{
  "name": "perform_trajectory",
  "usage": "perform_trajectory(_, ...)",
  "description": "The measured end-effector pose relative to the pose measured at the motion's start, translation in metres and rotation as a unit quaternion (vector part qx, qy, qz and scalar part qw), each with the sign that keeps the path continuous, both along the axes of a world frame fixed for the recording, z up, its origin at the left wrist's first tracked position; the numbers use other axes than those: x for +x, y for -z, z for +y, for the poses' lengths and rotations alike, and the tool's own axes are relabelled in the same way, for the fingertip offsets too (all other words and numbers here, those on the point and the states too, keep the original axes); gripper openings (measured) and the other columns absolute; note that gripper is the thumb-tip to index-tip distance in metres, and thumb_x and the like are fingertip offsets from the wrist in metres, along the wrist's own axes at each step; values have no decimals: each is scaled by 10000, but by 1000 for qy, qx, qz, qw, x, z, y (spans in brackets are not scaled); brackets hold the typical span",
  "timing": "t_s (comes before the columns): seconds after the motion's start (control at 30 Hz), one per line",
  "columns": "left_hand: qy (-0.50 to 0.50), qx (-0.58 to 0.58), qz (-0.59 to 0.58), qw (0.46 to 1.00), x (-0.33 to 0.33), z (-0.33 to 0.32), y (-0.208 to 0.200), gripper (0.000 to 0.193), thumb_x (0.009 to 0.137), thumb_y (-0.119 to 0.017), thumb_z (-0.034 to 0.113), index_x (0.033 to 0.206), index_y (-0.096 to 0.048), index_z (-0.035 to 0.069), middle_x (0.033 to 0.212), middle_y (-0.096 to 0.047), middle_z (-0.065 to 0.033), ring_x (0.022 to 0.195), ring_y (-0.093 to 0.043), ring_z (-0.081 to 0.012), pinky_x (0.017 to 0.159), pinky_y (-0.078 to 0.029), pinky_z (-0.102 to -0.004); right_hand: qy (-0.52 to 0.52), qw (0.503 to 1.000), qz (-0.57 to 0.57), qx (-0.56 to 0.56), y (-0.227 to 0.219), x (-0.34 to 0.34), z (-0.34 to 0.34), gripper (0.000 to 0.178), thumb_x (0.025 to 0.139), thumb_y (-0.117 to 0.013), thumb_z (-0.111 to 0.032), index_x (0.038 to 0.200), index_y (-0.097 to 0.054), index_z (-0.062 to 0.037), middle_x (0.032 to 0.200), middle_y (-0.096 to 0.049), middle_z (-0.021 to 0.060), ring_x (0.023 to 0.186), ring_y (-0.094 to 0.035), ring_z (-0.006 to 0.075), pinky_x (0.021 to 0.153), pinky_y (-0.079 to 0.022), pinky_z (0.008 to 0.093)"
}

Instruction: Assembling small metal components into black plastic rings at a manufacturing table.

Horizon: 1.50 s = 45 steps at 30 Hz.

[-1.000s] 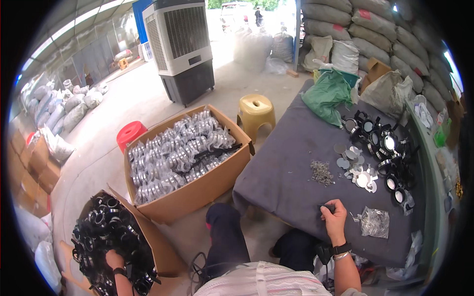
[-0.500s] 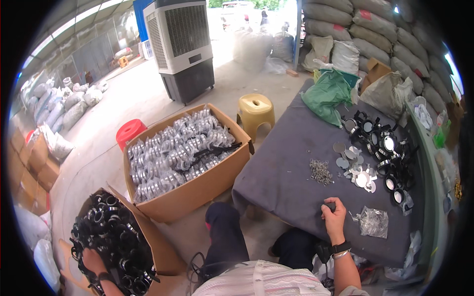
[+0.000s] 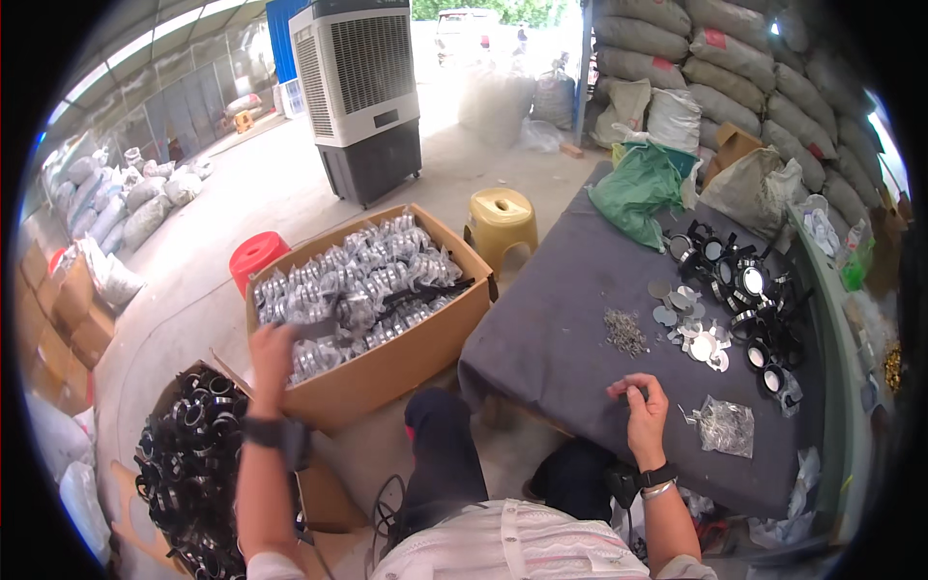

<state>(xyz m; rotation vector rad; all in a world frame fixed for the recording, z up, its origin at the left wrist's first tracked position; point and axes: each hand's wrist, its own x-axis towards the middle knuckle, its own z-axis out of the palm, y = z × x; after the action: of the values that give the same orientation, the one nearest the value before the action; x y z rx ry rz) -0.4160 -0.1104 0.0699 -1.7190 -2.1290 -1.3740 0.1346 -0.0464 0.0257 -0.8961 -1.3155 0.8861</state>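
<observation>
My left hand (image 3: 274, 360) is raised over the near left edge of a large cardboard box (image 3: 387, 387) of clear-bagged ring-shaped parts (image 3: 338, 275). Motion smears its fingers, and a dark blur lies beside them; I cannot tell whether they hold it. Below that wrist, a smaller box (image 3: 324, 498) is heaped with black ring-shaped parts (image 3: 198, 425). Over the near edge of the dark cloth-covered table (image 3: 541, 338), my right hand (image 3: 643, 406) is closed with its fingers curled; anything between them is too small to make out.
Small metal pieces (image 3: 626, 332), pale round discs (image 3: 701, 338), black rings (image 3: 749, 290) and a clear bag (image 3: 725, 425) lie on the table, with a green sack (image 3: 643, 188) at its far end. A yellow stool (image 3: 503, 217), red stool (image 3: 257, 261) and air cooler (image 3: 362, 106) stand beyond.
My left hand has come up out of the black rings and moved right and away, to the edge of the larger box. My right hand has shifted slightly left.
</observation>
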Motion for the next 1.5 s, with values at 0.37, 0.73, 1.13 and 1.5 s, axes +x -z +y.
perform_trajectory(0.37,368,-339,-652,570,341,91,17,179,897,-553,166,791,-569,23,626,-496,-41,467,-415,-121,384,-287,-256,-151,976,-53,-147,-46,-34,-20,286,886,-551,-42,1165,-554,21,733,-562,17,570,-542,90,510,-457,229)
perform_trajectory(0.73,427,-106,-274,855,382,81,48,235,894,-580,160,1061,-529,3,742,-580,-49,699,-569,-83,580,-464,-235,-55,962,47,-264,-38,9,-19,241,845,-683,-184,725,-558,-17,577,-526,25,450,-503,110,402,-390,236)
perform_trajectory(1.13,499,-172,-359,770,417,102,69,441,847,-618,143,1270,-515,68,680,-565,-69,541,-521,-103,575,-452,-263,23,945,-60,-321,-31,46,6,176,874,-591,-148,972,-631,-8,612,-560,23,442,-496,87,398,-383,226)
perform_trajectory(1.5,475,-88,-186,855,423,96,57,412,821,-611,133,1229,-558,108,850,-662,-171,753,-666,-282,675,-501,-315,314,805,-419,-277,-14,134,124,404,775,-685,-282,1003,-620,45,1020,-646,240,1016,-604,394,864,-464,431)
